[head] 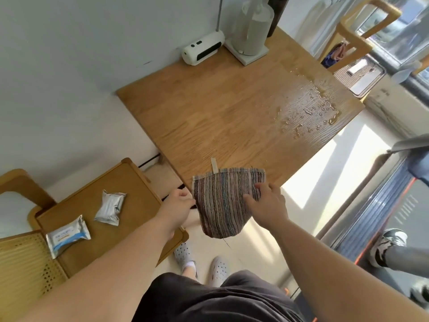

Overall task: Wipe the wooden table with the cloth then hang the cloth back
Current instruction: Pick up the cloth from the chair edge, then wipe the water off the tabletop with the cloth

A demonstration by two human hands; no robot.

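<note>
Left hand and right hand pinch the striped woven cloth; I'd flatten it onto the light wooden counter.

Wooden table: water spill near right corner, white device and white-based appliance at wall end, striped cloth overhanging near edge; side table: wipe pack, foil pack

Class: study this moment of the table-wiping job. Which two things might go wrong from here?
The water sits by the table edge, so an outward sweep may push it onto the floor. A wide stroke with the cloth might also bump or wet the white device by the wall.
</note>
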